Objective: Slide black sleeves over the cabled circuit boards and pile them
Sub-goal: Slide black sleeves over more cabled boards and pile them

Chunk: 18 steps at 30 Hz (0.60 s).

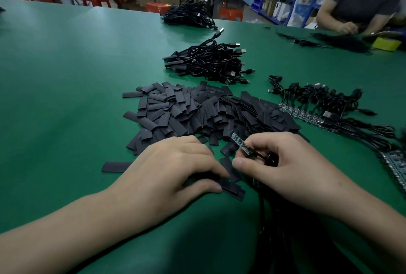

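Two parts are in hand. Where does each one sit? (Trainee)

Left hand (175, 163): grip clamped, thumb against fingertips, on one black sleeve (235, 191). It is held low at the tabletop (77, 97), near the front edge and just in front of the sleeve heap (208, 111). Right hand (285, 163): grip clamped on the cable end of a circuit board (239, 141). The board's free end points up and away toward the heap. Board and sleeve are near each other but apart. (Instructor)

Which step is this, and how is it done well? (Trainee)

Judged step: threading, not yet begun.
1. The sleeve looks pressed flat. Squeeze its long edges so that the mouth opens.
2. Turn the mouth toward the free end of the board.
3. Bring board and sleeve onto one line before pushing. A skewed entry will likely snag a board corner.
4. Push from the cable end, where the right grip already sits, until the board is covered.
5. Lay the finished piece on the pile of sleeved cables (208, 62) toward the far edge. Keep it out of the bare boards (303, 114) by the right edge. (Instructor)

Main risk? (Trainee)

Components may catch the sleeve wall. Ease the board in and do not force it. (Instructor)
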Each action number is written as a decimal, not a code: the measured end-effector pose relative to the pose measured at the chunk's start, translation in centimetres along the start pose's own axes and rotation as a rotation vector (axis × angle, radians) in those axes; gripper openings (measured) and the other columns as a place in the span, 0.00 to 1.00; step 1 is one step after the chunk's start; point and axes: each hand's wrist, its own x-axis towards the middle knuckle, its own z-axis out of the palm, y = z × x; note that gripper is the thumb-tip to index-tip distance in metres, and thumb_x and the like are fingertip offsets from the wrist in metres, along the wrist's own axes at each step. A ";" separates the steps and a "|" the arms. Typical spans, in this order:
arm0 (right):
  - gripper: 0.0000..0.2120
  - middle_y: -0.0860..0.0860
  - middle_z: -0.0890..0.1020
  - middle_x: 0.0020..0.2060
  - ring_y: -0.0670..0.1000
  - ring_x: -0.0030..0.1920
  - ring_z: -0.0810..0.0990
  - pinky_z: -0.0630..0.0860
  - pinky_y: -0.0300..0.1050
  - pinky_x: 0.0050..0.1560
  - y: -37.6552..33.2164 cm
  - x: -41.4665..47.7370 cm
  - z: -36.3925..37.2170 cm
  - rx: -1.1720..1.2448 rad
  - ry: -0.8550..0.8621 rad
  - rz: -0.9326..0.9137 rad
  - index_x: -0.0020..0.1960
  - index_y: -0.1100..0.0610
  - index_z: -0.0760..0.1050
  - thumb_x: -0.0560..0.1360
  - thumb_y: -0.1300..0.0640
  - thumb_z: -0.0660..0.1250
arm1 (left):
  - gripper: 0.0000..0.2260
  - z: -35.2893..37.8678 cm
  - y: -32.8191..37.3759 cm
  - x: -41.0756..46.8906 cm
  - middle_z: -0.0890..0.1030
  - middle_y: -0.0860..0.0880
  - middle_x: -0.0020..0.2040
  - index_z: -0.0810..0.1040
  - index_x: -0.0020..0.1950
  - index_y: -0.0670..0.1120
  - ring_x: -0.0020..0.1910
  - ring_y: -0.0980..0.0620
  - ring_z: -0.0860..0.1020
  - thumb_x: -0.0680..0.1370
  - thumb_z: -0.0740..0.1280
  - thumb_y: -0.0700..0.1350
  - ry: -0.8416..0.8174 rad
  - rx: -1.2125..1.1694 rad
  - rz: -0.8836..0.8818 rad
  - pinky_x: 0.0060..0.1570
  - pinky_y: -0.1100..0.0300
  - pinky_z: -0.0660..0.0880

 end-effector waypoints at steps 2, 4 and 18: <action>0.13 0.50 0.79 0.33 0.40 0.28 0.69 0.67 0.40 0.32 -0.1 0.0 0.1 0.002 -0.019 -0.022 0.41 0.48 0.80 0.71 0.39 0.68 | 0.06 0.0 -0.1 0.1 0.83 0.59 0.45 0.86 0.51 0.54 0.47 0.57 0.79 0.77 0.72 0.53 0.022 -0.032 -0.006 0.48 0.55 0.77; 0.12 0.49 0.77 0.31 0.40 0.28 0.69 0.67 0.38 0.31 0.0 0.0 0.1 0.029 -0.030 -0.042 0.42 0.48 0.80 0.71 0.39 0.70 | 0.05 -0.1 -0.2 0.1 0.83 0.59 0.44 0.87 0.48 0.54 0.47 0.58 0.79 0.76 0.72 0.51 0.078 -0.087 -0.035 0.48 0.56 0.77; 0.09 0.44 0.75 0.29 0.44 0.30 0.68 0.64 0.44 0.34 0.3 -0.1 0.6 0.319 -0.066 -0.010 0.43 0.48 0.82 0.76 0.44 0.71 | 0.13 -0.3 0.8 -0.1 0.83 0.56 0.52 0.85 0.56 0.49 0.52 0.58 0.81 0.75 0.74 0.53 0.309 -0.053 -0.035 0.54 0.60 0.77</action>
